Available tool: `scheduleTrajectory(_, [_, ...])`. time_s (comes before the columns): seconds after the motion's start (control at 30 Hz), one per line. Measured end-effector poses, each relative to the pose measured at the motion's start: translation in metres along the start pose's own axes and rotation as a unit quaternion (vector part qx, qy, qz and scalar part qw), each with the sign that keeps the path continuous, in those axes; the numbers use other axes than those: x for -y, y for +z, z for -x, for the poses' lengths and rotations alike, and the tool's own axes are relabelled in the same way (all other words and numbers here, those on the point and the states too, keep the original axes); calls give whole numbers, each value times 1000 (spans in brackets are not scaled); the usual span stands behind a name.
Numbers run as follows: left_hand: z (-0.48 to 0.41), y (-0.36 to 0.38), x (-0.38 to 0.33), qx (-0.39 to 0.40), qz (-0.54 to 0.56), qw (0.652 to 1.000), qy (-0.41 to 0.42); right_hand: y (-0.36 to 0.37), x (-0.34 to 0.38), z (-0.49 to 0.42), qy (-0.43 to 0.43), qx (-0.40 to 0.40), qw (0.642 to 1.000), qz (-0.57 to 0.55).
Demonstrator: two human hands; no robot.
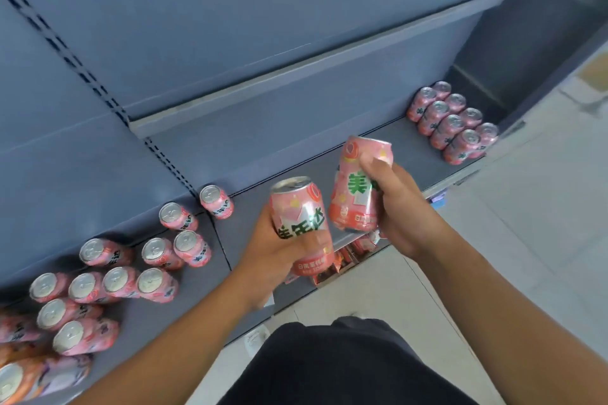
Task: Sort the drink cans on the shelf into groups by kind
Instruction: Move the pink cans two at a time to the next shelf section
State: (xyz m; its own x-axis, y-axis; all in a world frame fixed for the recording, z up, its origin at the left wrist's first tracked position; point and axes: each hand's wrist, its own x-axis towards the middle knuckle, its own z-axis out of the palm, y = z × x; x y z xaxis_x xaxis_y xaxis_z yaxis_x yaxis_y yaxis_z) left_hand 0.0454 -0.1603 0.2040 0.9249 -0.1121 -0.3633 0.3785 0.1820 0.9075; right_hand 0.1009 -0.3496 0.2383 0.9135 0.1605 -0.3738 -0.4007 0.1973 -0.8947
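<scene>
Grey metal shelf [296,158] lay bare mid-span, between loose pink-can cluster [115,283] left and tight pink-can block [454,122] at far right end. Left hand [273,260] curled round pink aluminium can [301,207]; right hand [398,204] gripped second pink can [357,187], side by side above near shelf edge.

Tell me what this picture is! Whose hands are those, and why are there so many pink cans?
There is no machine here, just a person. The camera sits on their head and looks down, so you see what they see. The left hand grips one pink can, and the right hand grips a second pink can. Below is a grey shelf. On its right end stands a tidy block of pink cans; on the left, more pink cans stand loosely, with an orange can at the corner.
</scene>
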Motion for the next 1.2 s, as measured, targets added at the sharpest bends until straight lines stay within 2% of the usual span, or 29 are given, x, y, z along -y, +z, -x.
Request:
scheduleTrajectory(0.27, [-25, 108, -5, 35, -69, 996, 33, -113, 22, 35, -54, -22, 994, 95])
scheduleTrajectory(0.47, [-48, 150, -14, 86, -141, 984, 59, -171, 33, 50, -114, -40, 984, 132])
scheduleTrajectory(0.63, [-72, 173, -14, 131, -213, 964, 89, -205, 41, 49, -126, -69, 973, 180])
scheduleTrajectory(0.9, [-143, 198, -13, 171, -252, 948, 90, -245, 61, 7, -130, -74, 959, 241])
scheduleTrajectory(1.2, [-254, 214, -37, 186, -279, 938, 87, -274, 102, -93, -100, -84, 956, 264])
